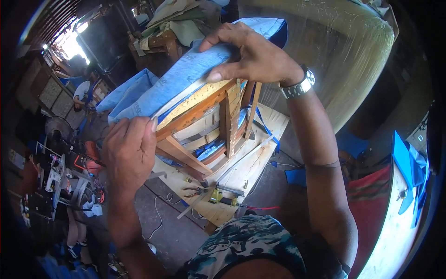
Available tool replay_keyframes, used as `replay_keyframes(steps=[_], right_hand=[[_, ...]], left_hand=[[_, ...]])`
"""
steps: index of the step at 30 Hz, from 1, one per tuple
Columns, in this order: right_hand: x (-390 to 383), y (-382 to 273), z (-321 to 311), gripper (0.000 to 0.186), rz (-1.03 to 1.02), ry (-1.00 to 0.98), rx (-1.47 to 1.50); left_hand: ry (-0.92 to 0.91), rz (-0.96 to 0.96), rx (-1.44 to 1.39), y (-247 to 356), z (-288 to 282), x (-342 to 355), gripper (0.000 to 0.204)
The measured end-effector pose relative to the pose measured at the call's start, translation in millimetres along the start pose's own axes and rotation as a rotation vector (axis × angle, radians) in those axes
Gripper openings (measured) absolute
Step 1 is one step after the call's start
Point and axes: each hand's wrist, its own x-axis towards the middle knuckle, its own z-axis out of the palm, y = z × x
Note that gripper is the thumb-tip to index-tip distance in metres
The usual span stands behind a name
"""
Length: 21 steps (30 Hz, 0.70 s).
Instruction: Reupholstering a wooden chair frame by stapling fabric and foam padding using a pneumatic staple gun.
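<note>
My left hand [131, 149] pinches the lower edge of a blue printed fabric or backing sheet [167, 86] at the left end of an upholstered wooden frame [195, 120]. My right hand [251, 60] grips the same sheet over the top edge, thumb pressed near a pale lining strip. Yellowish padding [190, 100] shows just below it, along the top rail. The frame rests on a plywood board [269, 135], where a yellow-green pneumatic gun [218, 197] with a red hose and a pair of pliers [193, 190] lie near the front.
A plastic-wrapped upholstered piece [353, 56] stands at right behind, above a pale panel [381, 232] with blue sheets. Tools and red machinery [90, 158] crowd the left. Another person [81, 95] is in the left background. Piled fabric [172, 18] sits at the back; cables cross the floor.
</note>
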Motion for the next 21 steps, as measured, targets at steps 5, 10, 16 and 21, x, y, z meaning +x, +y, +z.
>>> replay_keyframes(steps=[5, 10, 16, 21], right_hand=[[-1, -4, 13, 0.058, -0.030, 0.117, -0.123], [-2, -9, 14, 0.055, -0.058, 0.179, -0.190], [-5, -6, 18, 0.057, -0.030, 0.211, -0.177], [0, -9, 17, 0.060, -0.081, 0.207, -0.234]], left_hand=[[-0.014, -0.049, 0.028, 3, 3, -4, 0.012], [0.038, -0.033, 0.030, 12, 9, -9, 0.010], [0.036, -0.156, 0.117, 32, 8, 2, 0.012], [0.009, -0.293, 0.045, 52, 7, 24, 0.018]])
